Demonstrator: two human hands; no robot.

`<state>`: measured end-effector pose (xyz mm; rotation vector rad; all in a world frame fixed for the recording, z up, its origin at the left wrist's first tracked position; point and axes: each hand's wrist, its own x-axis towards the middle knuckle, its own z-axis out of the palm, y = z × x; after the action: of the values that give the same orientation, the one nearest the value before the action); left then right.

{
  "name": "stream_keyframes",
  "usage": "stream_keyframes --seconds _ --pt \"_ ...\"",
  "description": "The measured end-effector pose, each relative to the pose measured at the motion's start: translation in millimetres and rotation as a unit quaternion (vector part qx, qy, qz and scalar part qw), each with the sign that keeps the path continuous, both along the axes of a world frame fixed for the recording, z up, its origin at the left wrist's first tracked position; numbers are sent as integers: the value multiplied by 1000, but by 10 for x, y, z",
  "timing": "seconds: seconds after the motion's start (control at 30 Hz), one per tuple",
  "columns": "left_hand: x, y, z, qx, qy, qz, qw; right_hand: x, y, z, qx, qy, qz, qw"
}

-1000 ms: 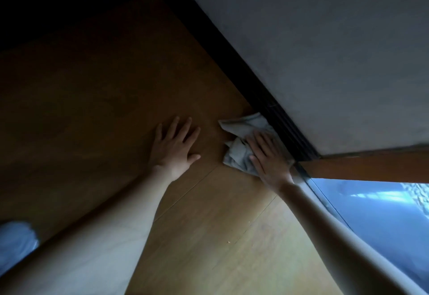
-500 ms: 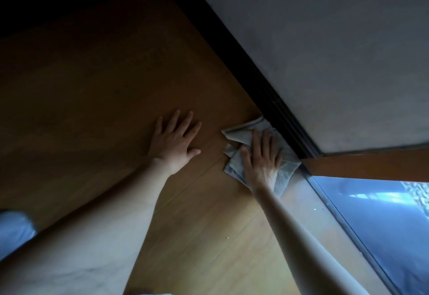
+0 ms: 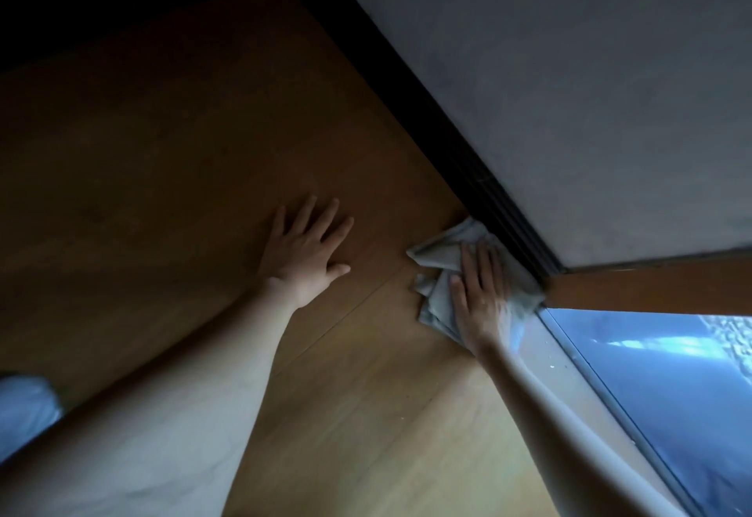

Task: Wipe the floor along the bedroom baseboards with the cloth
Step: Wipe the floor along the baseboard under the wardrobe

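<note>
Against dark baseboard (image 3: 480, 187): grey cloth (image 3: 441, 260) crumpled on wood floor (image 3: 203, 150), R hand (image 3: 480, 296) flat, fingers straight, pressing it for wiping; L hand (image 3: 305, 248) spread nearby, prob. bracing.

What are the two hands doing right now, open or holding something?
Left hand: open, fingers spread, flat on the wooden floor, holding nothing.
Right hand: open, straight fingers pressing the grey cloth down beside the dark baseboard.

Bare floor (image 3: 171, 199) lies leftward; baseboard (image 3: 460, 158) blocks the right.
</note>
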<state>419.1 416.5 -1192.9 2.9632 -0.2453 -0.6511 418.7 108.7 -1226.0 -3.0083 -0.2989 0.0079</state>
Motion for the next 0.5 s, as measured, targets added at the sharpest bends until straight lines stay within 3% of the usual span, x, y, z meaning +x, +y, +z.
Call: stream_keyframes --seconds 0.1,0.33,0.5 --pt "-5 22 -1 -3 1 -6 1000 -424 -283 29 8 -8 -22 1000" --pt "7 -29 -14 9 -5 0 1000 355 165 41 -4 14 50 999" --pt "0 -15 -2 -1 -4 1 1000 -423 -327 60 -5 26 -32 999"
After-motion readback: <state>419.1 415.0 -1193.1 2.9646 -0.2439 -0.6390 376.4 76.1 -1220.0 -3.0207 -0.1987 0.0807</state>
